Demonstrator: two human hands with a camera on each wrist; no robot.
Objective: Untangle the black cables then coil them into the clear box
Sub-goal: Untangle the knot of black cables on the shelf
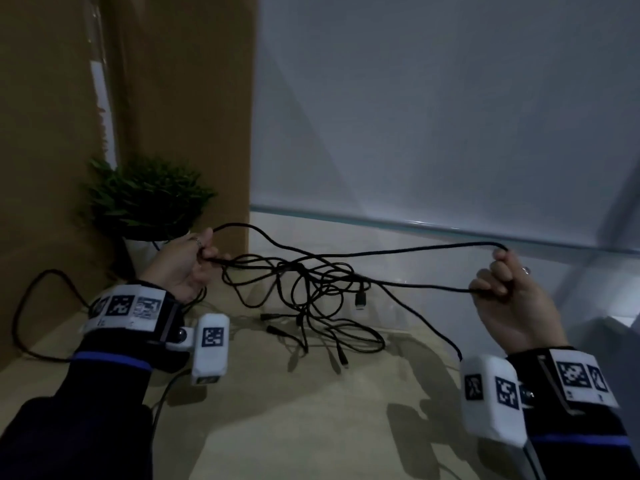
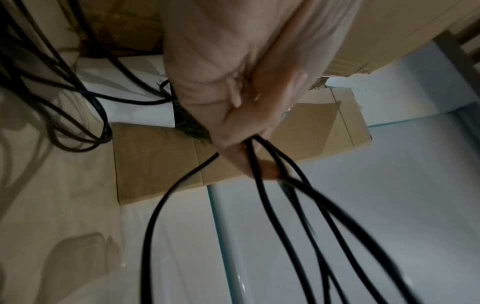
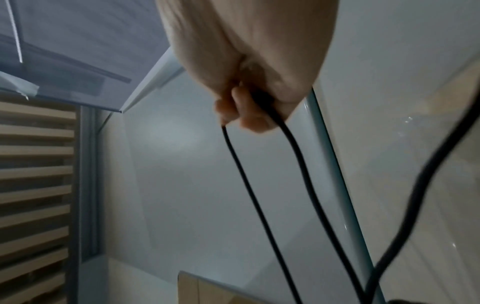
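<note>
A tangle of black cables (image 1: pixel 311 292) lies on the beige table, plug ends (image 1: pixel 360 301) sticking out. My left hand (image 1: pixel 194 261) is raised at the left and pinches several strands (image 2: pixel 262 168) between thumb and fingers. My right hand (image 1: pixel 502 282) is raised at the right, fingers curled round a folded loop of one cable (image 3: pixel 270 115). That cable (image 1: pixel 398 252) stretches between both hands above the tangle. A clear box corner (image 1: pixel 620 327) may show at the far right edge; I cannot tell for certain.
A potted green plant (image 1: pixel 145 199) in a white pot stands behind my left hand. A tall cardboard box (image 1: pixel 180 98) rises at the back left. A glass panel (image 1: pixel 450 116) closes the back. Another black cable (image 1: pixel 31 306) loops at the left.
</note>
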